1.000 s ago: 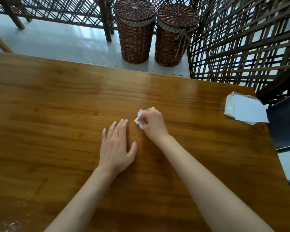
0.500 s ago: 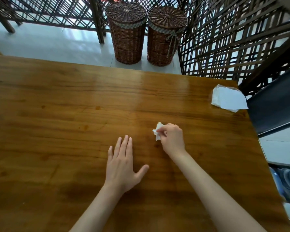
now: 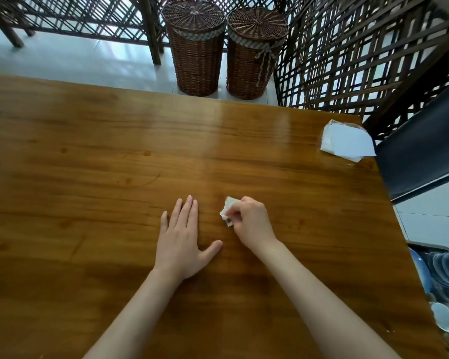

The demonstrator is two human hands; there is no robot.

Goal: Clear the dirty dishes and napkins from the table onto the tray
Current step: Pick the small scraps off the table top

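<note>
head view | left hand [image 3: 182, 242] lies flat on the table [image 3: 88, 164], fingers straight and close together, thumb out | right hand [image 3: 250, 222] pinches a small crumpled napkin [image 3: 227, 211] just beside the left hand | napkin pack [image 3: 346, 141] near the far right corner | dishes [image 3: 445, 288] past the table's right edge

Napkin pack [image 3: 346, 141] at table [image 3: 88, 151] far-right corner; tray [image 3: 425, 248] w/ dishes [image 3: 443, 268] off right edge.
</note>
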